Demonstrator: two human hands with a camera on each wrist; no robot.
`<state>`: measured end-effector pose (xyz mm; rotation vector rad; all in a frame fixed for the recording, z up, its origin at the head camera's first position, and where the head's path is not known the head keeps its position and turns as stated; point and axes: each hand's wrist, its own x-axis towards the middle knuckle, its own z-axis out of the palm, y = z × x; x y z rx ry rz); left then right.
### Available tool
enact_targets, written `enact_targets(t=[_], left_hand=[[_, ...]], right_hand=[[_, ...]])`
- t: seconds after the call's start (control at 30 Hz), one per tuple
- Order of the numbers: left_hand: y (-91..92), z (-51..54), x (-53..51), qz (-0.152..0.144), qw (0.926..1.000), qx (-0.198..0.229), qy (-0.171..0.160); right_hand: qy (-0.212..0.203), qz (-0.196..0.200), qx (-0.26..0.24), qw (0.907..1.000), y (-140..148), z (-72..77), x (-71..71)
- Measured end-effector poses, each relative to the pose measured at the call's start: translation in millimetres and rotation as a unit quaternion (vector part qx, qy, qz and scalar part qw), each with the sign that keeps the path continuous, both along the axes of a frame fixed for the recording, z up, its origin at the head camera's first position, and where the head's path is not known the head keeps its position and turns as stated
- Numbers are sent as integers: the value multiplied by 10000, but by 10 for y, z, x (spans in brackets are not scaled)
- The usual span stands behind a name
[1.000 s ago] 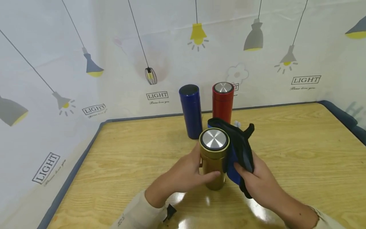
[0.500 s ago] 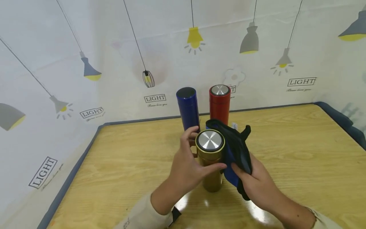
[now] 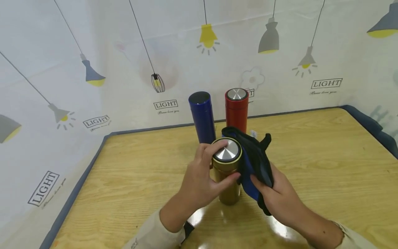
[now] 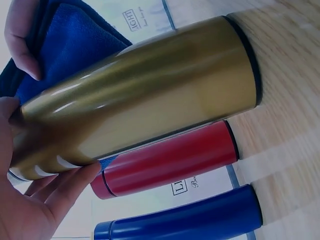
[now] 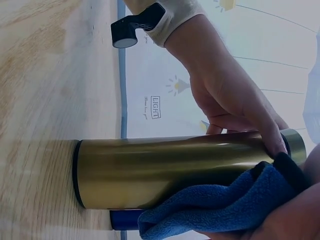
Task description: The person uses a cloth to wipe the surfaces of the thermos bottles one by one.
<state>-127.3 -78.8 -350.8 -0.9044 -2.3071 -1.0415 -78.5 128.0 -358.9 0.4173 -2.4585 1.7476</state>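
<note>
The gold flask [image 3: 228, 167] stands upright on the wooden bench [image 3: 130, 166], at the near side of a small group of flasks. Its body is a smooth metallic gold with long glossy streaks down the side, and a dark band rings the base where it meets the wood. On top, a silver disc shines in fan-shaped wedges, set inside a black ring and a pale gold rim. The left hand [image 3: 199, 176] has its grip round the upper part, the thumb across the near side and a finger lying on the silver disc. The right hand [image 3: 276, 193] pinches a cloth [image 3: 256, 157] beside the flask's right side, the grip closed with the thumb on the near face. That cloth is blue and fluffy, with black along its edge and a loose black tab sticking up. Behind stand a dark blue flask [image 3: 202, 117] and a red flask [image 3: 237, 110], the red one silver-topped.
</note>
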Motion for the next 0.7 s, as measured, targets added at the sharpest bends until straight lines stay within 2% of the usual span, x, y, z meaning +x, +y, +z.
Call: enact_targets(t=[0.2,0.43,0.53,0.7], left_hand=[[-5,21,4,-306,9993,196,-109],[4,28,-6,-423,9983,263,-293],[-14,45,-22,-542,9976,241,-363],[-53,81,-37,-598,9971,46,-463]], right_hand=[[-34,9,-9,10000,-5,15,20],[171,-96,-25,9998,-15,14,38],[200,-168,-13,9997,-13,9,44],[237,-40,13,9997,-24,-2,26]])
